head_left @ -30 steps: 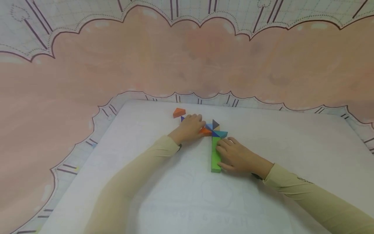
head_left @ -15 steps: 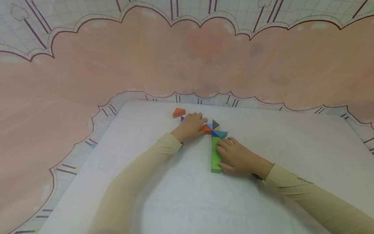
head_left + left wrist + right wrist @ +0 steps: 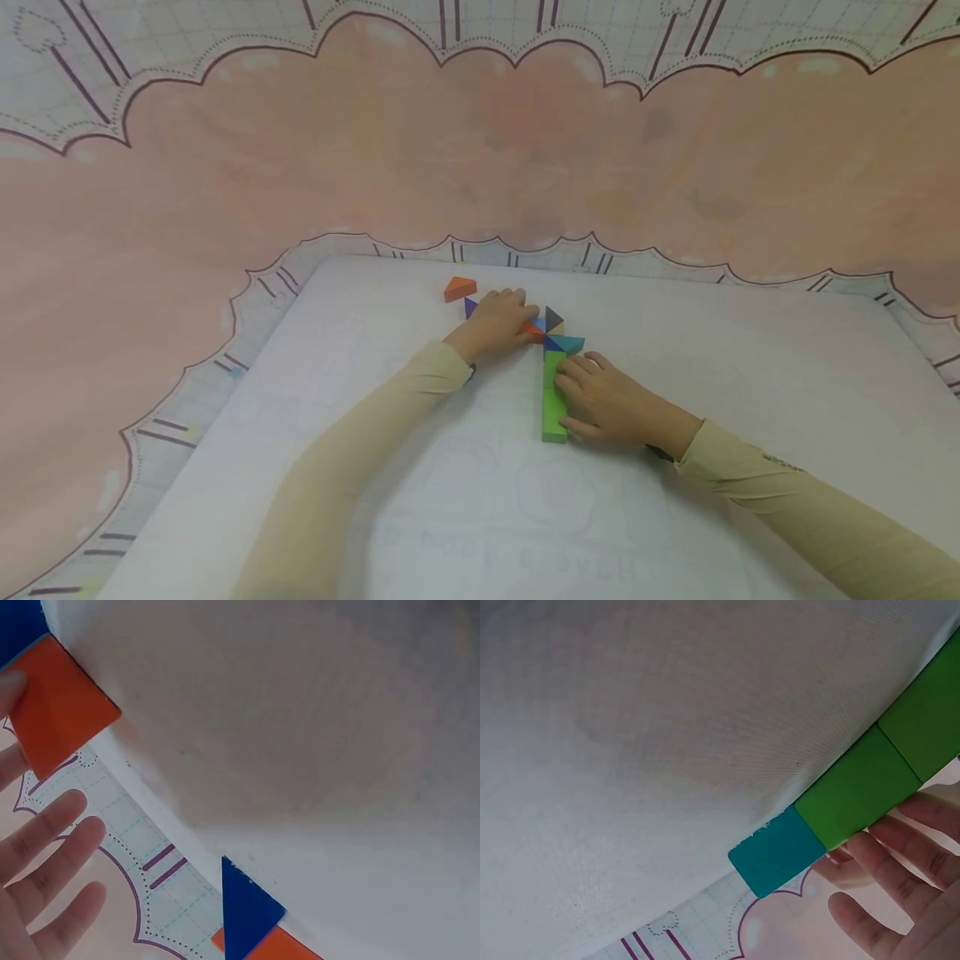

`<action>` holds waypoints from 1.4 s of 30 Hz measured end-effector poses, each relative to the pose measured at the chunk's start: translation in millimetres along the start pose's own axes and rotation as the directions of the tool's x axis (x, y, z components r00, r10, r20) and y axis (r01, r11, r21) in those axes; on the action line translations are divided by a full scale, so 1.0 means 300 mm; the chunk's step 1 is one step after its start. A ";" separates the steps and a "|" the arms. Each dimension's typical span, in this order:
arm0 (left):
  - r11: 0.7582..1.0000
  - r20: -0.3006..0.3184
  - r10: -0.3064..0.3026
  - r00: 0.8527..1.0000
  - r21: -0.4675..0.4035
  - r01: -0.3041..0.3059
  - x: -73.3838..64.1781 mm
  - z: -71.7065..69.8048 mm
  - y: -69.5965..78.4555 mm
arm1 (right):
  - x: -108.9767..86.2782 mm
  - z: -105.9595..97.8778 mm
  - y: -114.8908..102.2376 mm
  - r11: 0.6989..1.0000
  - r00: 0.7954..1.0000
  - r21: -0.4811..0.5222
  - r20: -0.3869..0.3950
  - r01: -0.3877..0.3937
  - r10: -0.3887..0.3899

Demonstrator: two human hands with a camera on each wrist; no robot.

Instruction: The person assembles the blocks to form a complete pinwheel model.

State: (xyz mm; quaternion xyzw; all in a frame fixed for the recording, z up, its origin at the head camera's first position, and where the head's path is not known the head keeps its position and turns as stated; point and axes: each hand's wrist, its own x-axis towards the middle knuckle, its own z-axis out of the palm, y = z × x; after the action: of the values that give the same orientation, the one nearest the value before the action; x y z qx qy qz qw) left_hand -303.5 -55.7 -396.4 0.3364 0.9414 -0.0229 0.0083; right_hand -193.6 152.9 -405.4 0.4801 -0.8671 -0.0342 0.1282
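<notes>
In the head view a pinwheel of triangular blocks tops a column of green blocks (image 3: 553, 408). My left hand (image 3: 495, 323) holds an orange triangular block (image 3: 534, 332) between thumb and index finger at the pinwheel's left side; the other fingers spread away from it in the left wrist view. Around the centre are a light blue triangle (image 3: 538, 322), a dark triangle (image 3: 553, 318), a blue triangle (image 3: 553, 343) and a teal triangle (image 3: 568, 343). My right hand (image 3: 607, 400) rests its fingers along the right side of the green blocks, the fingers loosely extended in the right wrist view.
Left of the pinwheel lie a loose orange triangular block (image 3: 459, 288) and a loose blue triangle (image 3: 469, 307), partly behind my left hand. All of it stands on a white tabletop (image 3: 750, 367), toward its far edge. A patterned pink cloth (image 3: 480, 150) lies beyond.
My left hand has slid slightly to the right, close against the pinwheel's centre, and more of the loose blue triangle shows behind it. The right hand and green blocks have stayed still.
</notes>
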 end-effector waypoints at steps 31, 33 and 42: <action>0.994 0.011 -0.066 0.998 0.085 0.065 -0.024 -0.014 -0.005 | 0.009 -0.005 0.002 0.999 0.999 0.029 0.039 -0.018 0.016; 0.995 0.012 -0.062 0.998 0.080 0.061 -0.026 -0.014 -0.004 | 0.009 -0.006 0.002 0.999 0.999 0.029 0.037 -0.017 0.016; 0.997 -0.001 -0.049 0.999 0.061 0.049 -0.034 -0.016 0.001 | 0.008 -0.009 -0.002 0.999 0.999 0.034 0.036 -0.022 0.020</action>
State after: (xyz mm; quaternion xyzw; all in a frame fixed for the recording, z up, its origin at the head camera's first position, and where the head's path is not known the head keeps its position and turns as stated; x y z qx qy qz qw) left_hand -295.4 -61.6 -391.3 0.3133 0.9482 -0.0519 -0.0024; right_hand -193.8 150.7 -402.4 0.4724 -0.8747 -0.0265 0.1049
